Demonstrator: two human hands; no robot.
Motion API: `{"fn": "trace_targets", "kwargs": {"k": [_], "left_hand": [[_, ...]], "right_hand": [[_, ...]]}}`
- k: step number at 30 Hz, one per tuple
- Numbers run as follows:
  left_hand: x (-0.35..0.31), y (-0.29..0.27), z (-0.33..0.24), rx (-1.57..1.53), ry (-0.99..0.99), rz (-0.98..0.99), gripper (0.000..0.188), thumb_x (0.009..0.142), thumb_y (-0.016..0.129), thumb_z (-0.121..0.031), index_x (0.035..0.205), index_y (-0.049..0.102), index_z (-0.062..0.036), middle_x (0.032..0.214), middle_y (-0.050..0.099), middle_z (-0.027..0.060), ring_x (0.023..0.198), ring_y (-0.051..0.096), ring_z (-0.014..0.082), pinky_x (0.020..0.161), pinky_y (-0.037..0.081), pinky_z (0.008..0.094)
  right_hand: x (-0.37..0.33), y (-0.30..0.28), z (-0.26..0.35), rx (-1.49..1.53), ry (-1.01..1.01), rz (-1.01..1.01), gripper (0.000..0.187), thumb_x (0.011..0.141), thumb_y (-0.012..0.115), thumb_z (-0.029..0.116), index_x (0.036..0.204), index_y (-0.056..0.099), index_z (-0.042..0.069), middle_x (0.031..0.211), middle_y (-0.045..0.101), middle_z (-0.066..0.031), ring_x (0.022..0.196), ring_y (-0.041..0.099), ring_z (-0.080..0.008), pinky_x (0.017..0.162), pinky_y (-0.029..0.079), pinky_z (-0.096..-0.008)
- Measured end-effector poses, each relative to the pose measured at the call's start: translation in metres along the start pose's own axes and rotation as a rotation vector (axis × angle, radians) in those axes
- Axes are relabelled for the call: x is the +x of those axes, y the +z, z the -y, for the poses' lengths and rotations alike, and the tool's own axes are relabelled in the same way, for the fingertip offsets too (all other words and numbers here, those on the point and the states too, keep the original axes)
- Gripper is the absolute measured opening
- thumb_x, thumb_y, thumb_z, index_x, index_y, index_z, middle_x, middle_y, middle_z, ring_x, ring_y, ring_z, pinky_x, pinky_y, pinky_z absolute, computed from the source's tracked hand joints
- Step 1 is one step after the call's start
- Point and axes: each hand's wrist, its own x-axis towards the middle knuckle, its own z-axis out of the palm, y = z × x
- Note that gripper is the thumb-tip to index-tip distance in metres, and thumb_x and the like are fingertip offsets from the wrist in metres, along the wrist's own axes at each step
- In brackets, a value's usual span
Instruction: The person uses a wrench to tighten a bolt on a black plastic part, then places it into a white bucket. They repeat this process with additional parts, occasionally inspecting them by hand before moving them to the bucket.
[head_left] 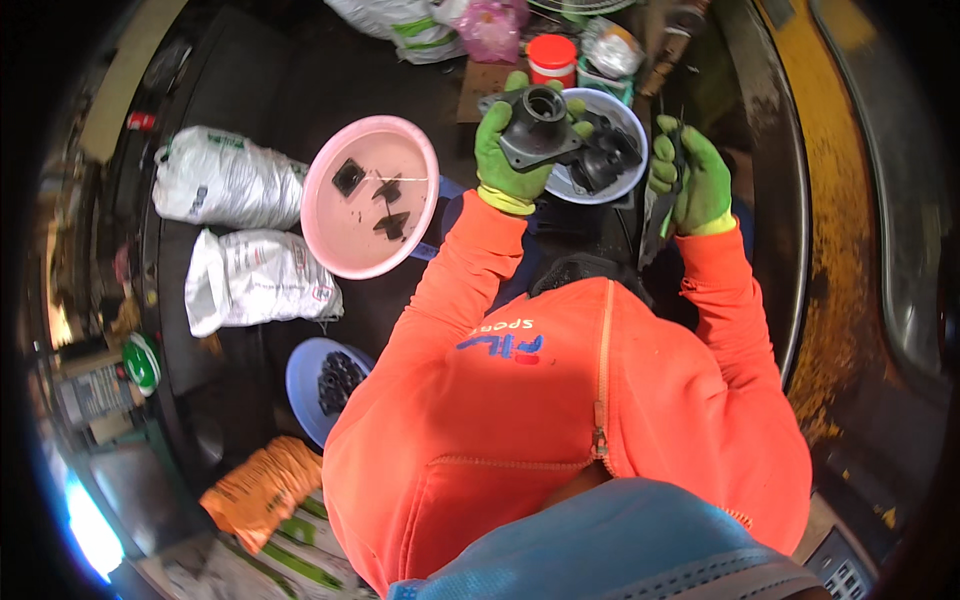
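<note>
My left hand (pixel 507 176), in a green glove with a yellow cuff, is closed on a black moulded part (pixel 541 132). The part has a flat flange with corner holes and a round hollow neck facing up. To its right, my right hand (pixel 704 182), gloved alike, has its fingers curled round a slim dark tool (pixel 680 150); its exact kind is unclear. Between and beyond the hands stands a pale blue basin (pixel 563 185) holding several similar black parts (pixel 606 155). My left hand hides some of this basin's left side.
A pink basin (pixel 335 240) with a few dark pieces stands left of my left arm. White sacks (pixel 230 180) lie farther left. A blue bowl (pixel 303 395) of black pieces and an orange bag (pixel 265 490) lie lower left. A red-lidded container (pixel 552 58) stands at the back. A yellow machine frame (pixel 840 200) borders the right.
</note>
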Motion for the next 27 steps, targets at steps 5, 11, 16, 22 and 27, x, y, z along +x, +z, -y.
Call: {"fn": "trace_targets", "kwargs": {"k": [5,11,16,22,27], "left_hand": [[-0.005,-0.011,-0.013,-0.223,-0.050,-0.025,0.059,0.088,0.051,-0.044,0.134,0.043,-0.0071,0.137,0.040,0.0267,0.122,0.041,0.0520,0.099,0.035,0.0669],[-0.010,-0.019,-0.024,-0.176,-0.024,0.038,0.063,0.089,0.050,-0.048,0.137,0.040,-0.0083,0.138,0.039,0.0278,0.118,0.047,0.0490,0.097,0.040,0.0613],[-0.011,-0.027,-0.033,-0.104,-0.016,0.130,0.070,0.088,0.051,-0.051,0.143,0.034,-0.0116,0.140,0.037,0.0270,0.111,0.052,0.0465,0.091,0.045,0.0584],[-0.020,-0.040,-0.050,-0.160,-0.022,0.252,0.075,0.085,0.057,-0.046,0.145,0.028,-0.0124,0.137,0.041,0.0278,0.109,0.053,0.0499,0.089,0.044,0.0623],[-0.040,-0.048,-0.073,-0.113,0.028,0.288,0.080,0.082,0.062,-0.046,0.144,0.027,-0.0103,0.140,0.035,0.0294,0.106,0.054,0.0495,0.086,0.047,0.0581]], "right_hand": [[0.028,-0.060,-0.046,-0.384,0.038,-0.074,0.025,0.091,0.051,0.024,0.113,0.053,0.012,0.077,0.053,-0.0016,0.057,0.048,-0.0122,0.049,0.038,-0.0244],[0.053,-0.110,-0.077,-0.211,0.232,-0.301,0.027,0.093,0.048,0.022,0.117,0.053,0.011,0.076,0.053,-0.0022,0.056,0.047,-0.0138,0.050,0.038,-0.0261],[0.062,-0.109,-0.081,-0.234,0.239,-0.122,0.026,0.094,0.050,0.026,0.116,0.057,0.013,0.076,0.056,0.0003,0.054,0.050,-0.0117,0.047,0.042,-0.0257],[0.066,-0.099,-0.088,-0.316,0.250,-0.130,0.026,0.091,0.052,0.027,0.112,0.057,0.012,0.077,0.053,-0.0007,0.059,0.048,-0.0134,0.052,0.037,-0.0259],[0.072,-0.097,-0.093,-0.358,0.284,-0.120,0.025,0.090,0.054,0.029,0.111,0.058,0.015,0.077,0.053,0.0022,0.059,0.048,-0.0123,0.051,0.037,-0.0256]]}}
